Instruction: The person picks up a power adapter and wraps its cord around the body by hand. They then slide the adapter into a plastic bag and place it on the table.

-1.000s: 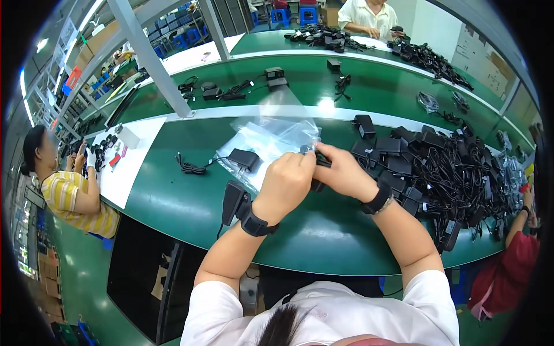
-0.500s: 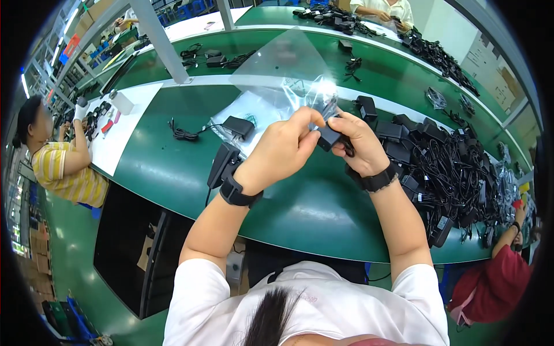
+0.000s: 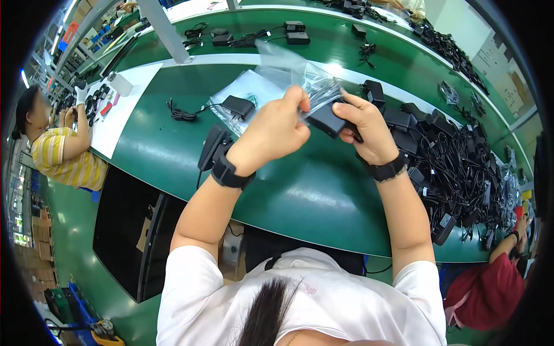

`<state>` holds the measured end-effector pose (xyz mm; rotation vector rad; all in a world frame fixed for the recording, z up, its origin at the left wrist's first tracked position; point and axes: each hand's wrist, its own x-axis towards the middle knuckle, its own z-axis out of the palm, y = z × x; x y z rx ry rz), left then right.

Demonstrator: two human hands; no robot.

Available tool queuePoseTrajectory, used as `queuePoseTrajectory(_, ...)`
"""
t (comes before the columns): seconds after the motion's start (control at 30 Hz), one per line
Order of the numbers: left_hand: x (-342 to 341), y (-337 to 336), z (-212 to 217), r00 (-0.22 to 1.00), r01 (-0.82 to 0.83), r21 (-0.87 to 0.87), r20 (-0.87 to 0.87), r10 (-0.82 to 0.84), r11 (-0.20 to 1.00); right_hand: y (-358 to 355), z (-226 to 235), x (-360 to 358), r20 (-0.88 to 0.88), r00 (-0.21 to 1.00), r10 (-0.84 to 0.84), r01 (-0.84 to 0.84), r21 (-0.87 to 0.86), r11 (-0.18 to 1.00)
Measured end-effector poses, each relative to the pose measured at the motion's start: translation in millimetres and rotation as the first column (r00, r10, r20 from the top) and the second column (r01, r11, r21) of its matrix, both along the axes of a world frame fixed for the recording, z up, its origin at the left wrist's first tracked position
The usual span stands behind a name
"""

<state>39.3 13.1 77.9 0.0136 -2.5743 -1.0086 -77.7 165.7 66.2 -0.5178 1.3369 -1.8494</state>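
Note:
My right hand (image 3: 372, 130) grips a black power adapter (image 3: 327, 122) with its bundled cable, over the middle of the bench. Closed in a pinch, my left hand (image 3: 271, 131) holds a clear plastic bag (image 3: 297, 68) by its edge. The bag's film lies against the adapter and the cable; how far they are inside it I cannot tell. Beyond my left hand lie flat clear bags (image 3: 236, 86) with another black adapter (image 3: 238, 106) on them. Its coiled cable (image 3: 183, 114) rests on the bench to the left.
A large heap of black adapters and cables (image 3: 456, 167) covers the bench's right side. Behind the green bench (image 3: 300, 202) runs a line with more adapters (image 3: 297, 38). A co-worker in yellow stripes (image 3: 69, 158) is at the left, one in red (image 3: 490, 288) at the right.
My left hand has drawn left and slightly down with the bag. The right hand has shifted a little right, and more of the adapter shows between them.

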Motion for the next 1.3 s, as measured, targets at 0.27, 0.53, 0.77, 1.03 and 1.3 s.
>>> queuePoseTrajectory(0.27,-5,21,-27,0.966,0.236,0.505,-0.212,-0.146,0.830,-11,-24,0,-0.785,0.544,-0.298,0.288,-0.159,0.944)
queuePoseTrajectory(0.53,-2,15,-3,0.981,0.190,0.077,-0.044,-0.187,0.979,-9,-2,-3,-0.165,0.985,0.056,-0.041,0.091,0.995)
queuePoseTrajectory(0.77,-14,22,-16,0.945,0.248,0.047,-0.230,-0.231,0.968,-25,-10,8,0.172,0.979,-0.113,0.157,-0.268,0.951)
queuePoseTrajectory(1.03,-25,27,-18,0.922,0.260,-0.043,-0.286,-0.262,0.965,-4,-4,-2,-0.916,0.333,-0.225,0.264,-0.139,0.955)
queuePoseTrajectory(1.3,-28,30,-17,0.957,0.254,0.078,-0.162,-0.240,0.964,-23,-47,-8,-0.933,0.207,-0.294,0.211,-0.250,0.945)
